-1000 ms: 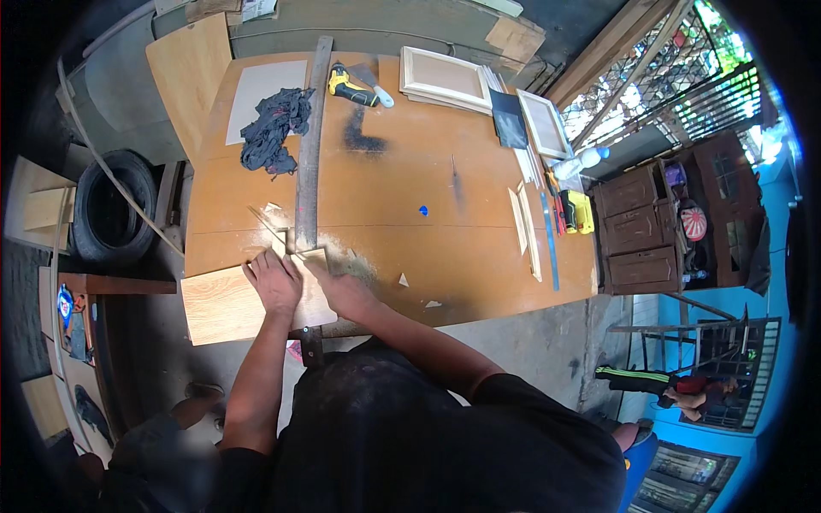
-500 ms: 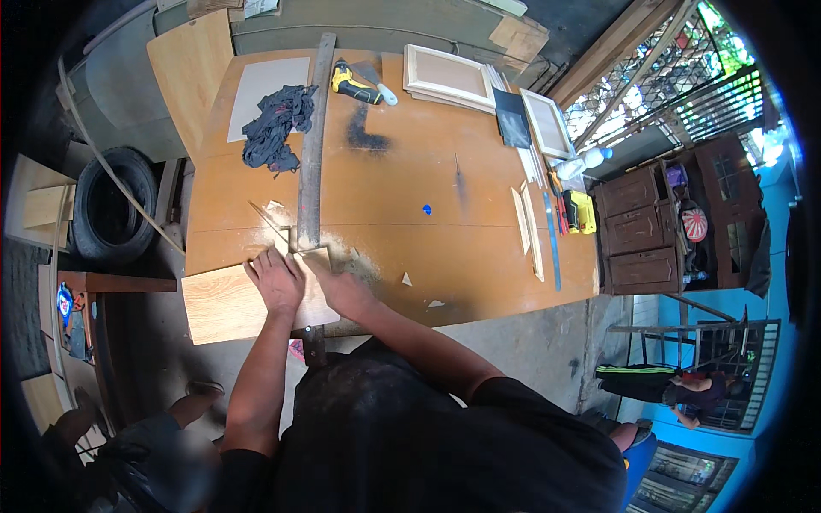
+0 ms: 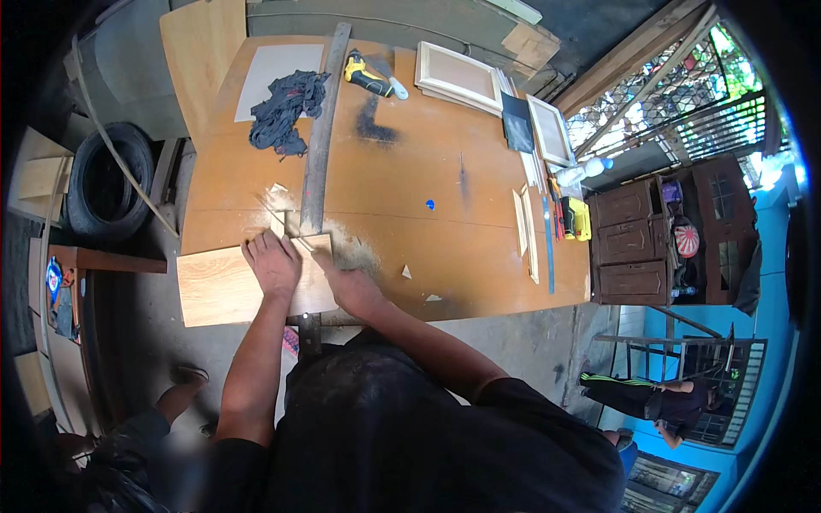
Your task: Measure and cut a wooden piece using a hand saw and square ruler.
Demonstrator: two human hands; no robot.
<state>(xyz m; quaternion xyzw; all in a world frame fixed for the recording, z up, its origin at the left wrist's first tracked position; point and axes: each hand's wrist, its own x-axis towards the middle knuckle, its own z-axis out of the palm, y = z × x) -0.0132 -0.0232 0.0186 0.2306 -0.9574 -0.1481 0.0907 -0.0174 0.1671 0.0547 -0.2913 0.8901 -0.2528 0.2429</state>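
A light wood-grain board [image 3: 218, 286] lies along the near left edge of the table. My left hand [image 3: 274, 263] presses down on it, its fingers closed over a short pale wooden strip [image 3: 278, 224] that juts out beyond them. Just beside it, my right hand [image 3: 355, 291] is closed round the near end of a handsaw [image 3: 301, 243]. The thin blade is seen almost edge-on, slanting away to the far left across the strip; the grip is mostly hidden by my fingers. Pale sawdust [image 3: 346, 248] surrounds the cutting spot.
A long metal bar [image 3: 318, 145] crosses the brown table [image 3: 410, 274]. Farther off lie a dark rag [image 3: 286, 111], a yellow-black power tool [image 3: 368, 75] and wooden frames [image 3: 459, 77]. Hand tools and a bottle [image 3: 581, 171] line the right side. Other people are at lower left and far right.
The saw has shifted, with its blade showing farther toward my right hand. My right hand has moved slightly right, while the left keeps its hold. The whole view has tilted a little.
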